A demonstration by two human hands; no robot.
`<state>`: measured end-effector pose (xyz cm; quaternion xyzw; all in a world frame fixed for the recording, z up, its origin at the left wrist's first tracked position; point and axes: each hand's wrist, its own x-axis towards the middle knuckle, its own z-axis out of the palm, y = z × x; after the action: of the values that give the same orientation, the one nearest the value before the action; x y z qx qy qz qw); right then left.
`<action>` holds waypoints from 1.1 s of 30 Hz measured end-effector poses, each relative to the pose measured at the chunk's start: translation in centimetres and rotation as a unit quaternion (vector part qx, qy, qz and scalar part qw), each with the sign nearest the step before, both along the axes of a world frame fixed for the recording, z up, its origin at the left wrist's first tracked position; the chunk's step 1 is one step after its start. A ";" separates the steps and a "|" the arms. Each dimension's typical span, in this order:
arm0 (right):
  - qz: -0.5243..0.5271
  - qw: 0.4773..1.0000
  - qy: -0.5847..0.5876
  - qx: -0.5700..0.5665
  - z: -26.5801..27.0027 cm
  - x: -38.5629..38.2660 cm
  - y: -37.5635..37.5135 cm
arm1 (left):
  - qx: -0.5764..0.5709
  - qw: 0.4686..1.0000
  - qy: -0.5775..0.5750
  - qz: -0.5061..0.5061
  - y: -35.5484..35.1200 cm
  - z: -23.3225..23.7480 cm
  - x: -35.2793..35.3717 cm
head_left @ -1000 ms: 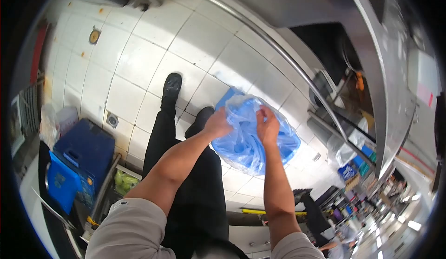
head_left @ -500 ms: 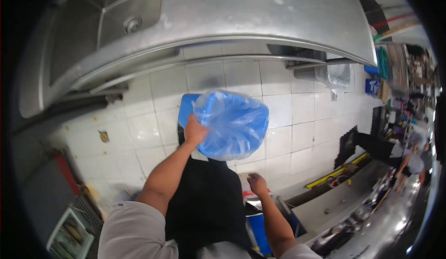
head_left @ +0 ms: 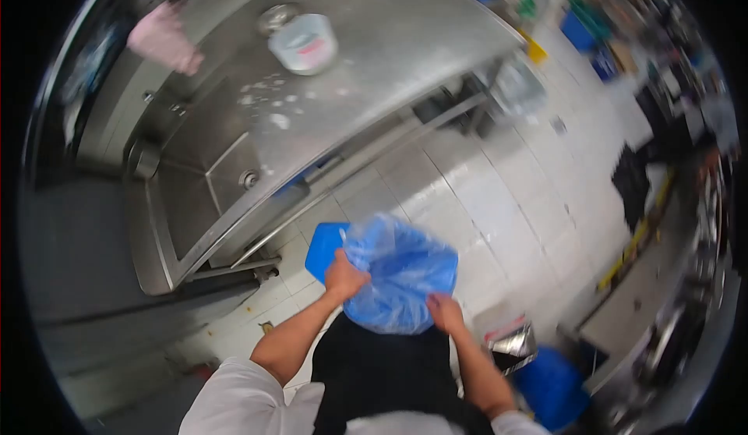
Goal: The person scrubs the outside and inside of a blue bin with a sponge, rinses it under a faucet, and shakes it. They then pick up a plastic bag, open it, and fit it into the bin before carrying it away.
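A blue bin [head_left: 405, 275] is in front of my black apron, with a clear plastic bag [head_left: 378, 236] draped inside it and over its rim. My left hand [head_left: 344, 277] is closed on the bag at the bin's left rim. Beside that hand a flat blue piece [head_left: 324, 249], perhaps the bin's lid, sticks out to the left. At the right rim my right hand [head_left: 445, 312] has its fingers closed on the bag's edge. Motion blurs the fingertips a little.
Ahead runs a steel counter [head_left: 389, 30] with a sink [head_left: 222, 178] and a white tub [head_left: 304, 44]. A pink cloth [head_left: 164, 37] hangs at upper left. Behind my right arm stand a blue container [head_left: 553, 388] and a foil-like packet [head_left: 514, 341]. White tiles [head_left: 499, 193] cover the floor.
My right hand has come up from my side to the bin's right rim. The left hand stays on the rim. The view has turned, bringing more of the sink and counter into sight.
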<state>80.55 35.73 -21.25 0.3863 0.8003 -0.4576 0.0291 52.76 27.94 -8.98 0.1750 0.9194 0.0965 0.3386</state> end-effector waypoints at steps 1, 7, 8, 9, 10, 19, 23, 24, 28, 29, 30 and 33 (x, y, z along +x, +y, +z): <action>0.014 0.999 0.029 0.029 0.1 -0.8 0.8 | -0.001 1.000 -0.009 0.003 1.0 1.0 1.1; 0.143 0.989 -0.017 0.025 6.2 -5.9 8.0 | 0.174 0.979 -0.098 -0.043 5.9 6.5 2.5; 0.144 0.989 -0.024 0.022 5.8 -6.7 9.1 | 0.177 0.977 -0.101 -0.065 7.3 8.2 3.5; 0.125 0.991 -0.024 0.031 5.5 -7.5 11.1 | 0.221 0.966 -0.126 -0.055 8.6 10.4 4.4; 0.188 0.975 -0.106 0.044 5.0 -8.2 13.0 | 0.262 0.952 -0.152 -0.039 9.8 12.5 5.3; 0.004 0.917 -0.378 0.128 3.2 -2.0 24.7 | 0.387 0.874 -0.277 -0.096 16.8 22.0 10.4; -0.038 0.952 -0.198 0.230 -0.4 2.8 30.2 | 0.393 0.821 -0.406 -0.080 21.9 19.6 10.2; 0.063 0.973 -0.200 0.095 1.0 3.6 31.7 | 0.385 0.791 -0.472 -0.054 24.0 19.0 10.2; 0.108 0.981 -0.103 0.127 0.7 6.2 33.9 | 0.365 0.730 -0.577 -0.028 31.9 15.3 10.4; 0.055 0.991 -0.091 0.085 5.5 6.4 33.9 | 0.351 0.729 -0.587 -0.029 33.8 15.2 10.6; 0.046 0.991 -0.096 0.084 8.6 7.2 34.4 | 0.346 0.720 -0.601 -0.036 35.6 15.2 10.6; -0.232 0.970 0.071 -0.022 13.3 11.7 34.0 | 0.309 0.717 -0.623 -0.039 40.3 15.1 10.8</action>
<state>92.30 69.75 -8.00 0.5273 0.6783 -0.4958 -0.1266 63.54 68.26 6.15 0.2055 0.4121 0.4490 0.7657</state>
